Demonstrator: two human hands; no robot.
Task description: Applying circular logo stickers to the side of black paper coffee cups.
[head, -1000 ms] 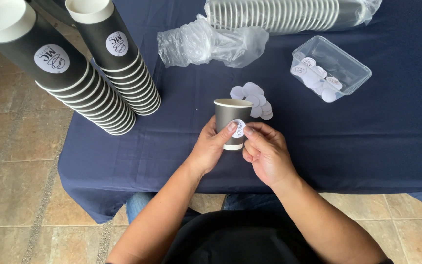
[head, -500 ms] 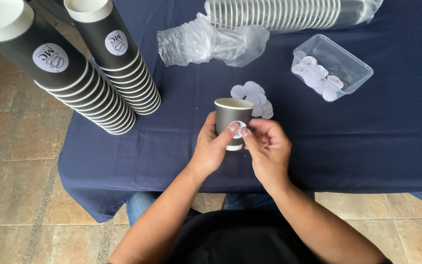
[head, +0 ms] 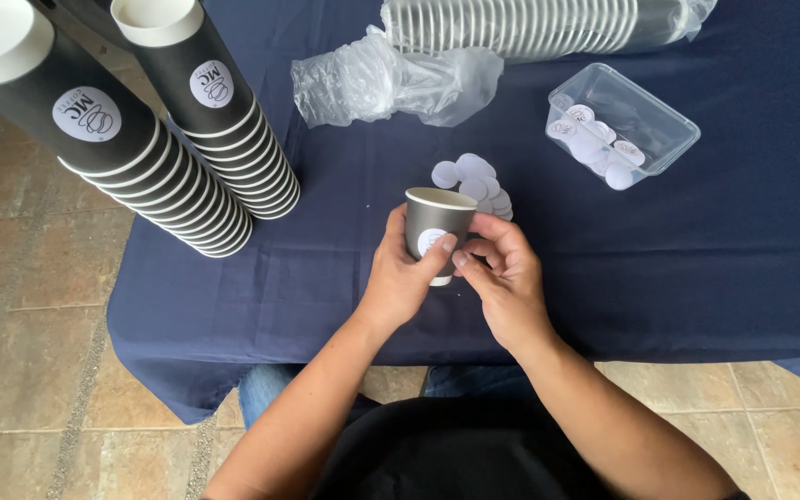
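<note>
Left hand (head: 400,278) wraps the dark paper cup (head: 437,227) upright, thumb pressed on the round white sticker (head: 432,243) on its side. Right hand (head: 502,282) is half curled just beside the cup, fingertips at the sticker's edge, holding nothing else. Looks like the sticker's being smoothed down; next move prob. needs a firm rub w/o creasing. Loose stickers (head: 474,176) lie just beyond the cup, plastic tub (head: 668,130) further right, cup stacks (head: 168,167) left.

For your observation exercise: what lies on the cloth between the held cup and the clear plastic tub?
In the head view, a small pile of round white stickers beside the cup; then bare blue cloth to the tub.
</note>
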